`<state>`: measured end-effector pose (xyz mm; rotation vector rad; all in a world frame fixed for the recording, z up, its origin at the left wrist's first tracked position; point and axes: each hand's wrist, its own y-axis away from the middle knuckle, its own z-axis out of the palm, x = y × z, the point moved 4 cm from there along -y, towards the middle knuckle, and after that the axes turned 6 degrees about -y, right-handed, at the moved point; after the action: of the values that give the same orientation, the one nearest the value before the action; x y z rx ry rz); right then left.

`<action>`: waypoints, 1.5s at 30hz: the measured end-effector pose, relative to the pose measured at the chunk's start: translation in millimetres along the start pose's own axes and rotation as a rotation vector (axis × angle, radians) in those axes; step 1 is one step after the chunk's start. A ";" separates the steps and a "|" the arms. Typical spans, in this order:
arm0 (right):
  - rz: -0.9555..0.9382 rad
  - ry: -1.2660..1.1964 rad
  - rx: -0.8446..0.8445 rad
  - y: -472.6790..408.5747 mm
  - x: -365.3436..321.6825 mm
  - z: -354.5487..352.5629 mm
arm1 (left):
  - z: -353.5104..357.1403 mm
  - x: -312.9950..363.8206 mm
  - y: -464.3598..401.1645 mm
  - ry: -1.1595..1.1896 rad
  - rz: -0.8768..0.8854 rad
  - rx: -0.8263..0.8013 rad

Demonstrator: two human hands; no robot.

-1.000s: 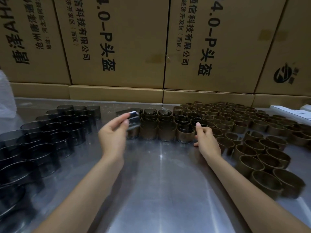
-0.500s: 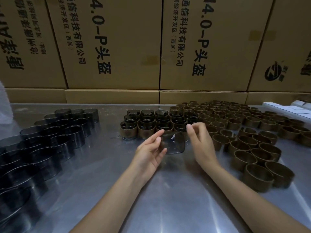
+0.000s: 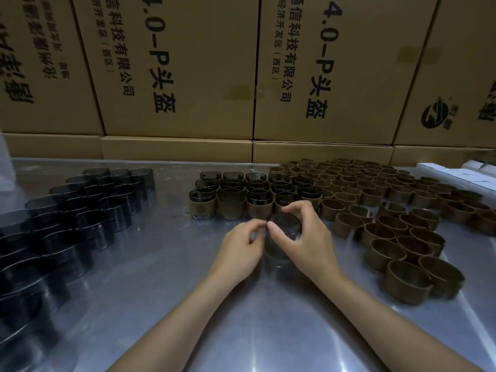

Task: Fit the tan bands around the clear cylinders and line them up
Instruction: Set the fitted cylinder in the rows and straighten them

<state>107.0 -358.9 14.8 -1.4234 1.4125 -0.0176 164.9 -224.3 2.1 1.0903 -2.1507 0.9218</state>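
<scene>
Clear cylinder (image 3: 284,229) at centre of the steel table (image 3: 241,331), just on the 6 o'clock side of the finished rows, lifted a little and tipped so the open mouth faces up toward the camera. Held that way, most likely, to leave the wall free for a band to slide on. No tan band visible on it yet, though blur and glare make that uncertain.

Right hand (image 3: 308,237) curled over it from 3 o'clock, thumb and fingers clamped round the rim. Left hand (image 3: 241,245) close at 9 o'clock, fingertips bunched together against the cylinder's side; whether pinching its wall or only steadying it, cannot tell.

Banded cylinders (image 3: 255,194) standing upright in tight rows at 12 o'clock, touching one another, tan wraps low on the clear walls: lined up as the task asks, with room at the near row's right end for the next one.

Loose tan bands (image 3: 389,210) massed from 1 to 4 o'clock, on edge and within reach of the right hand. Bare dark-looking cylinders (image 3: 80,210) packed from 8 to 10 o'clock, on the left hand's side. Supply split by hand, apparently, so each part comes in from its own side.

Cardboard cartons (image 3: 241,63) stacked along the far edge at 12 o'clock.
</scene>
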 end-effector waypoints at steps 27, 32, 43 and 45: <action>0.112 0.671 -0.191 -12.8 22.7 -15.3 | 4.7 -3.8 -3.1 -0.087 0.045 0.009; 0.296 0.614 -0.153 -13.4 34.5 -24.3 | 5.6 -4.1 -3.8 -0.097 0.051 0.004; -0.099 -0.041 -0.023 -15.8 -14.5 -24.8 | 3.9 -9.0 -7.0 0.331 -0.122 -0.025; -0.193 0.026 -0.128 -7.6 -23.2 -15.3 | 3.7 -4.0 -6.8 0.494 -0.103 -0.097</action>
<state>95.6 -354.1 40.8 -1.6670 1.3121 -0.0709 172.1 -228.4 -0.8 0.8140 -1.6991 0.9158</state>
